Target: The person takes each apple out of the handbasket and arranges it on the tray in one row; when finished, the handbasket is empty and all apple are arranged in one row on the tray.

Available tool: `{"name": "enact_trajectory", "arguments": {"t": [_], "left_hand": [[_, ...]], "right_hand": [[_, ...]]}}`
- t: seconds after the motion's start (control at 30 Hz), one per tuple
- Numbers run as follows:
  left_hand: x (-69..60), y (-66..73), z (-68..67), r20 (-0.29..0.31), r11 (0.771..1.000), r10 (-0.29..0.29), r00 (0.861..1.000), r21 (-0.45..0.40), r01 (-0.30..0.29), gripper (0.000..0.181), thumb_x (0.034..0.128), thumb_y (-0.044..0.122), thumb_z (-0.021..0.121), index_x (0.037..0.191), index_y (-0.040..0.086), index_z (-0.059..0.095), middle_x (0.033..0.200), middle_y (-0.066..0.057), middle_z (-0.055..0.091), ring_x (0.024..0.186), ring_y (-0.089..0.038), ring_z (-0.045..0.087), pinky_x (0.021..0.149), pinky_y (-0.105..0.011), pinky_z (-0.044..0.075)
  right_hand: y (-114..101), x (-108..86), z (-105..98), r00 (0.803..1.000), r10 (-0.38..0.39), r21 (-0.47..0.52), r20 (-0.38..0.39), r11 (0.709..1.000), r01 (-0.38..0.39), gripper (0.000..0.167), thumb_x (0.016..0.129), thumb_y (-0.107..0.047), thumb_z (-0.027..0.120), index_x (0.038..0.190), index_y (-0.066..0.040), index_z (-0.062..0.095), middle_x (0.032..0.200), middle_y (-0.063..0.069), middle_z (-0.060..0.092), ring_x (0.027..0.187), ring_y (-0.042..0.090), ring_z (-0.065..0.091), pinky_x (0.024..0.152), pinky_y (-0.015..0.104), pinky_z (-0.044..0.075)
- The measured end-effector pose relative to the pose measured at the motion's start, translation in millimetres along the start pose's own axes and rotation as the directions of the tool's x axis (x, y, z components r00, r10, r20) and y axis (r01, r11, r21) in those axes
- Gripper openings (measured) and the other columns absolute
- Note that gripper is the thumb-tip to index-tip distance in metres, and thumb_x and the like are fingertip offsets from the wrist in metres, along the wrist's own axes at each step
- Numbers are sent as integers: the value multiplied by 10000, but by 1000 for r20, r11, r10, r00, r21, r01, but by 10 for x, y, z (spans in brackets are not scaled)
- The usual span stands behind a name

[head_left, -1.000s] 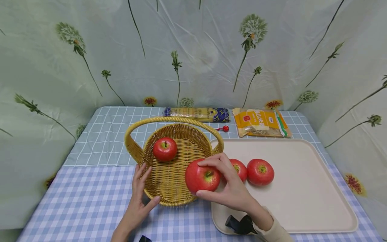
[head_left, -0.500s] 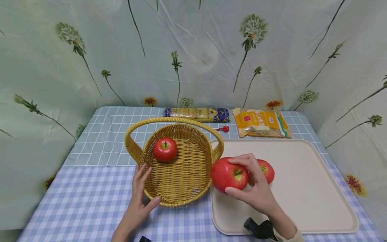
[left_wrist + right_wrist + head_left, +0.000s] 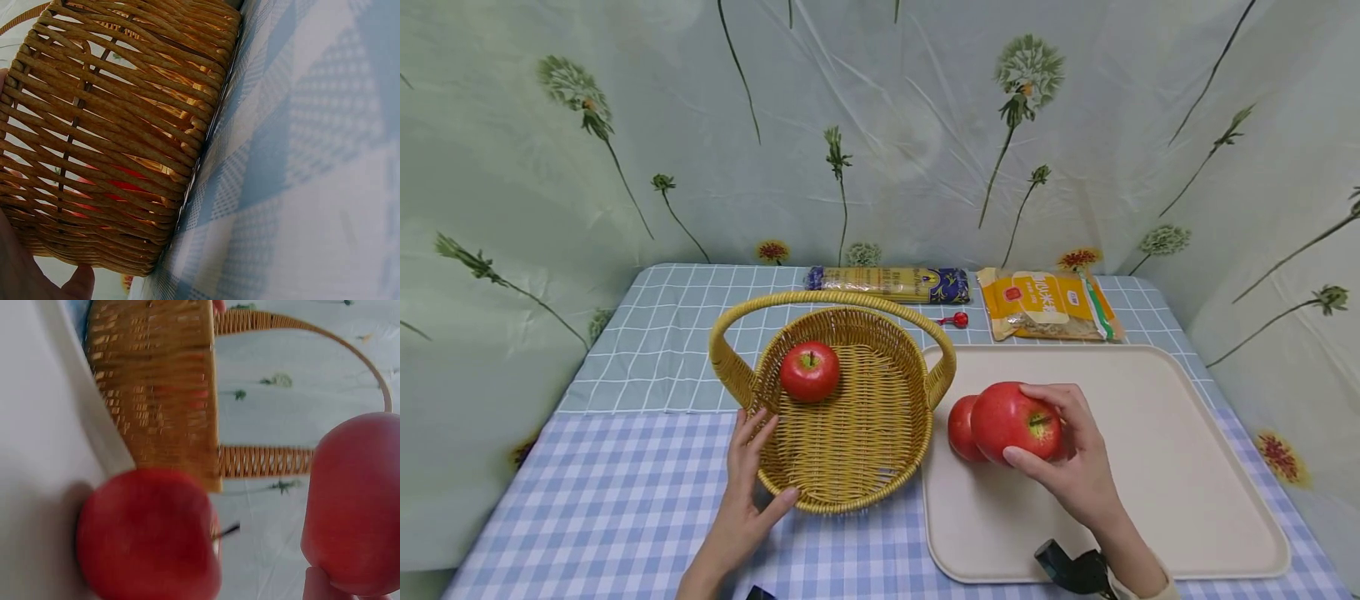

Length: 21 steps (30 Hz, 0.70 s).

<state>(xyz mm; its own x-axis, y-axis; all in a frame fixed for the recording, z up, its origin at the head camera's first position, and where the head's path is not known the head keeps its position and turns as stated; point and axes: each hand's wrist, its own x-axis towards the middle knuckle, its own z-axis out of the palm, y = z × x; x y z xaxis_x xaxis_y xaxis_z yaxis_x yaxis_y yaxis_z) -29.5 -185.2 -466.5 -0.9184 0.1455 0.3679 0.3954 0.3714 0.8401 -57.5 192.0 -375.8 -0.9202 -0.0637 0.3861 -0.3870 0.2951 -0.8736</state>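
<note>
In the head view, a right hand (image 3: 1088,475) pinches a glossy round red apple (image 3: 1015,421) between thumb and fingers above a cream rectangular tray (image 3: 1180,467), and a second red apple (image 3: 966,429) shows on the tray, partly covered by the held one. To the left, a left hand (image 3: 743,504) is spread against the side of a round golden-yellow woven basket (image 3: 850,450) with a tall arched handle; a third red apple (image 3: 809,372) sits inside near the back left. On the desk, over a grey-blue cloth with white grid lines (image 3: 647,358), lie a long pale-gold packet with dark-blue patterned ends (image 3: 887,284), a small red round-ended object (image 3: 955,319) and an orange food bag (image 3: 1048,304) with white characters and a red emblem; the print on both packages is too small to read surely. In the left wrist view, the basket's outer wall fills much of the frame, red showing through its gaps, with parts of the left hand at the edge and blue-and-white checked cloth (image 3: 300,169) alongside. In the right wrist view, the right hand's fingertips press the held apple, apart from a stemmed apple on the tray; the basket behind is blurred.
</note>
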Motion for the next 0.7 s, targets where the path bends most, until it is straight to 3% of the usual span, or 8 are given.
{"name": "enact_trajectory", "arguments": {"t": [0.27,0.47,0.7], "left_hand": [[-3,-19,-13,-34,1000,-2,999,22,3,885,691,45,767,1460,59,329,1521,-131,177,1410,-337,-84,1016,-670,14],[3,-20,-8,-50,1000,-9,999,-7,8,914,640,8,792,1435,18,342,1515,-140,188,1414,-327,-74,1014,-676,21],[1,-25,-12,-22,1000,-29,999,-8,29,875,699,29,767,1446,33,312,1546,-66,114,1412,-304,-123,1016,-674,-3]], "right_hand": [[138,-2,-172,990,60,-80,-127,994,-70,704,649,156,743,1288,-18,505,1220,-24,486,1153,161,437,757,161,485],[199,5,-288,974,110,-115,-199,984,-134,698,685,141,732,1316,-35,492,1225,-55,473,1155,137,424,764,130,464],[289,6,-431,943,170,-134,-286,967,-215,712,726,106,728,1359,-91,470,1256,-73,461,1141,124,423,750,119,459]]}}
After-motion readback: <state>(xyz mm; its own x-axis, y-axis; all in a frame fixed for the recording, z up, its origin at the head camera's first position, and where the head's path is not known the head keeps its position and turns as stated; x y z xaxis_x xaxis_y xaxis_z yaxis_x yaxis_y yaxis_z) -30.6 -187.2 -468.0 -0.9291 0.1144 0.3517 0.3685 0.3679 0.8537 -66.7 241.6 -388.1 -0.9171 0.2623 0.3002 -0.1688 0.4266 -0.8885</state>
